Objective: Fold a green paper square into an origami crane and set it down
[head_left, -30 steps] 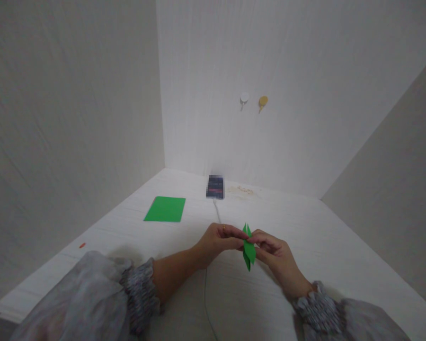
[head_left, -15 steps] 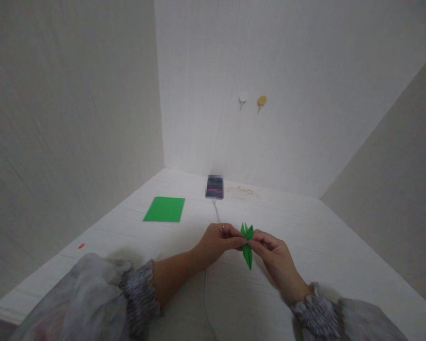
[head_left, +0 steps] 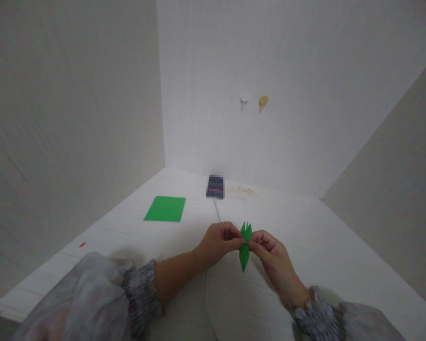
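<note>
Between my two hands is a piece of green folded origami paper [head_left: 244,258], held above the table. Several narrow points stick up at its top, and one broader leaf-shaped part hangs down to a tip. My left hand [head_left: 218,241], with a ring on one finger, pinches its left edge at the middle between thumb and fingers. From the other side, my right hand [head_left: 273,253] pinches the same narrow middle. Part of the fold there is covered by my fingertips.
Flat green square paper [head_left: 165,209] lies on the white table [head_left: 184,303] to the left. A blurred dark phone-like device [head_left: 215,187] stands near the back wall, its cable [head_left: 206,303] running under my left arm. Two hooks, white [head_left: 244,97] and yellow [head_left: 263,101], are on the wall.
The folded paper has turned slightly, its lower tip swinging left and its upper points now more upright. Both hands keep their pinch in nearly the same place.
</note>
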Tool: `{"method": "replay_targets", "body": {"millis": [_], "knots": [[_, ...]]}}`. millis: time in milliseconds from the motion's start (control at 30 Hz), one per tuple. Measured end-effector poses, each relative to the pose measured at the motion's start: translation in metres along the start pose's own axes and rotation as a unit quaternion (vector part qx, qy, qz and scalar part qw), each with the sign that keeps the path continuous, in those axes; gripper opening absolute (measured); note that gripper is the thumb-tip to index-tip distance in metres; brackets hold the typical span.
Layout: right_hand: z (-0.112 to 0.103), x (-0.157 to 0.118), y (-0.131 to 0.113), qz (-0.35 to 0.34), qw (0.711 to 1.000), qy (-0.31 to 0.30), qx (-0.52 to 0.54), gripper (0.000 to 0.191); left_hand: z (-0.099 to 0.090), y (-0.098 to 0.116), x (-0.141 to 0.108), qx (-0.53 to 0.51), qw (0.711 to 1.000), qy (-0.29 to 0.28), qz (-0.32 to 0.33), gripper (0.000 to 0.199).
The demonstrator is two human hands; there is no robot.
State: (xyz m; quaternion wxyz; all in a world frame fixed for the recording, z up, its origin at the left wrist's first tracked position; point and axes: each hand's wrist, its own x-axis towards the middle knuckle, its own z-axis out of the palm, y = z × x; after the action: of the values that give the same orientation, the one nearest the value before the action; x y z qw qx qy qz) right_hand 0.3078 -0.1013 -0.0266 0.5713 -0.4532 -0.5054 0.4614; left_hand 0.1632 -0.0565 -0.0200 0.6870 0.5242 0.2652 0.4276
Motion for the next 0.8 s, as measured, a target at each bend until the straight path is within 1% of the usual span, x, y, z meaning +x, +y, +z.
{"method": "replay_targets", "body": {"millis": [133, 200, 267, 333, 433, 533, 667, 800], "knots": [[0.0005, 0.0005, -0.0008, -0.004, 1.000, 0.002, 0.005, 0.019, -0.0003, -0.0007, -0.0002, -0.010, 0.999, -0.021, 0.024, 0.028], [0.0009, 0.0005, -0.0013, -0.012, 1.000, -0.004, 0.001, 0.020, -0.0006, -0.0016, 0.0001, -0.010, 1.000, -0.017, 0.023, 0.035], [0.0010, 0.0004, -0.0009, -0.022, 1.000, -0.011, -0.014, 0.021, -0.0010, -0.0027, 0.0005, 0.006, 1.000, -0.006, 0.015, 0.039], [0.0010, 0.0002, 0.0005, -0.029, 0.999, -0.010, -0.040, 0.021, -0.0014, -0.0037, 0.0012, 0.027, 1.000, -0.003, 0.006, 0.036], [0.0014, 0.0001, 0.0024, -0.021, 0.998, -0.003, -0.067, 0.019, -0.0023, -0.0045, 0.0026, 0.040, 0.999, 0.004, 0.001, 0.030], [0.0027, 0.0001, 0.0020, -0.017, 0.997, 0.008, -0.069, 0.019, -0.0025, -0.0045, 0.0037, 0.030, 0.999, 0.013, 0.005, 0.029], [0.0041, 0.0002, -0.0011, -0.021, 0.996, 0.018, -0.079, 0.021, -0.0013, -0.0048, 0.0034, 0.009, 1.000, 0.007, 0.005, 0.029], [0.0035, 0.0003, -0.0034, -0.028, 0.994, 0.014, -0.106, 0.021, -0.0003, -0.0074, 0.0028, 0.008, 1.000, -0.003, 0.000, 0.029]]}}
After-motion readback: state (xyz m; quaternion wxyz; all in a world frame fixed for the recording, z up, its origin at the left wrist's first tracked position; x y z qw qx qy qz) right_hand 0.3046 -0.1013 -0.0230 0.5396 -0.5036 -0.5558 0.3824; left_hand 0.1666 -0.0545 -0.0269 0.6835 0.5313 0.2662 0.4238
